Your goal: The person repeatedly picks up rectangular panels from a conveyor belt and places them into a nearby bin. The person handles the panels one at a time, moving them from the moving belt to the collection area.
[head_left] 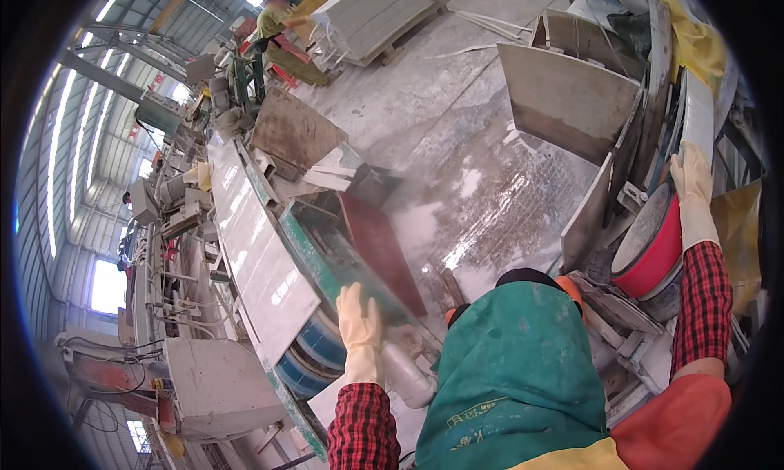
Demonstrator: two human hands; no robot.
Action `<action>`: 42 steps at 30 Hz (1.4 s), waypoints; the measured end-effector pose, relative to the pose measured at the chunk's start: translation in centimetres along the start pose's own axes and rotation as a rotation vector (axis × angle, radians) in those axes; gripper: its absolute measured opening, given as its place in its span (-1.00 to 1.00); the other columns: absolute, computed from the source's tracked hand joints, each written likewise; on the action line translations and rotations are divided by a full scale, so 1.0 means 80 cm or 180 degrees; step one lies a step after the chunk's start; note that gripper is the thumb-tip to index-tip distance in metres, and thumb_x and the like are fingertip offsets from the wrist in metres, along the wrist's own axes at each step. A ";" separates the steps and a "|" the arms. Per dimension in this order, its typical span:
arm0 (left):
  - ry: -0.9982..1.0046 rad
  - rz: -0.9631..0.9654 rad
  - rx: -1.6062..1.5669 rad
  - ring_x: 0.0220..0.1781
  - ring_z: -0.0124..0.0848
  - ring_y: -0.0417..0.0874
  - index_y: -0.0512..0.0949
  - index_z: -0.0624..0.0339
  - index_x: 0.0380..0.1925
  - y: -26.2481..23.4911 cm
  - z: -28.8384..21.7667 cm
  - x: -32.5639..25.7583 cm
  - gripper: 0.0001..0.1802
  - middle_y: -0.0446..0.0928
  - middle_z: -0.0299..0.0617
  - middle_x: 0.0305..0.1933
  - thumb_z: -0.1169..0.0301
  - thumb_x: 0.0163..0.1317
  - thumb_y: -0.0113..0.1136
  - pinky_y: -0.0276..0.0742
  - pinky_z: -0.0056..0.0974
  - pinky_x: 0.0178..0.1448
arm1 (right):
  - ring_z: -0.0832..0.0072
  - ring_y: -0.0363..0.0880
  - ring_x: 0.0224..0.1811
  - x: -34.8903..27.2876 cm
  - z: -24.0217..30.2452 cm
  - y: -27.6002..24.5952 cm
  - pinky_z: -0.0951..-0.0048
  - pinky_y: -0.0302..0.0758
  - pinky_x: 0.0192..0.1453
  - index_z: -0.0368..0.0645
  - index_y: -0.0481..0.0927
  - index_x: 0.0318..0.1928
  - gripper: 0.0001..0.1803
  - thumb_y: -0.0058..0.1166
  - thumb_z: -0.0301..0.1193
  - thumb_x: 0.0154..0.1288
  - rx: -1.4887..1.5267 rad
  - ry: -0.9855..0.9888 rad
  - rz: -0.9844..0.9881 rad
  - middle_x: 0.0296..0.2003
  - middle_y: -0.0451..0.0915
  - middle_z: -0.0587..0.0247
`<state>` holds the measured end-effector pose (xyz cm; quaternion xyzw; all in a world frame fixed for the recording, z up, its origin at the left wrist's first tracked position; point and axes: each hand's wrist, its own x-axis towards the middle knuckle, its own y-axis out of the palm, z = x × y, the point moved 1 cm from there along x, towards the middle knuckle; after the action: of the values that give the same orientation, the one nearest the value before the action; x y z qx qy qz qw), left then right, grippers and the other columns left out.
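Observation:
My left hand [360, 323], in a pale rubber glove, rests flat on the lower edge of a green-framed machine table [322, 253] beside a dark red slab [382, 245]. My right hand [692, 176], also gloved, reaches up and presses against upright white stone slabs [699, 115] leaning at the right. Just below that hand stands a red round tub [657, 253] with a grey top. I wear red checked sleeves and a teal apron [514, 372].
A long conveyor with pale slabs [253, 249] runs along the left. Grey slabs [567, 102] lean at the upper right. The wet concrete floor [482, 192] lies ahead. Another person [273, 29] works far back beside stacked slabs [384, 8].

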<state>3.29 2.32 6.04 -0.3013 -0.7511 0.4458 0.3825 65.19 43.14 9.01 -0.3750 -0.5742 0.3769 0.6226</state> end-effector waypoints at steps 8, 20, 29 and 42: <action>-0.0036 0.0085 -0.0004 0.46 0.08 0.34 0.46 0.24 0.25 -0.003 -0.004 0.001 -0.49 0.45 0.19 0.33 0.38 0.30 0.23 0.16 -0.03 0.56 | 0.08 0.54 0.18 -0.013 0.005 -0.001 0.18 0.46 0.29 -0.12 0.55 0.18 -0.54 0.12 -0.24 0.31 0.0148 0.0169 -0.0194 0.12 0.59 0.04; -0.0066 -0.0015 -0.0097 0.46 0.08 0.34 0.47 0.25 0.24 -0.002 0.000 -0.001 -0.49 0.44 0.20 0.33 0.39 0.29 0.24 0.18 -0.03 0.55 | 0.07 0.54 0.19 -0.030 0.022 -0.020 0.18 0.45 0.30 -0.12 0.55 0.17 -0.55 0.12 -0.25 0.31 0.0244 0.0167 -0.0173 0.11 0.59 0.02; 0.0033 -0.0119 -0.0185 0.42 0.09 0.38 0.48 0.27 0.22 -0.001 0.002 -0.001 -0.50 0.49 0.19 0.28 0.40 0.27 0.25 0.19 -0.01 0.54 | 0.06 0.55 0.17 -0.042 0.031 -0.030 0.17 0.46 0.27 -0.09 0.55 0.16 -0.56 0.13 -0.25 0.30 0.0228 0.0253 -0.0105 0.09 0.60 0.02; 0.0178 -0.0238 -0.0263 0.40 0.10 0.41 0.49 0.28 0.19 0.003 0.007 -0.001 -0.51 0.51 0.18 0.24 0.41 0.25 0.26 0.20 0.01 0.52 | 0.12 0.60 0.08 -0.056 0.024 -0.018 0.16 0.53 0.14 0.02 0.58 0.09 -0.62 0.17 -0.22 0.28 0.0148 -0.0014 -0.0492 0.03 0.64 0.15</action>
<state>2.85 2.08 5.65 -0.3010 -0.7687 0.3912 0.4069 63.04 38.54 8.45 -0.3142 -0.5939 0.3417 0.6571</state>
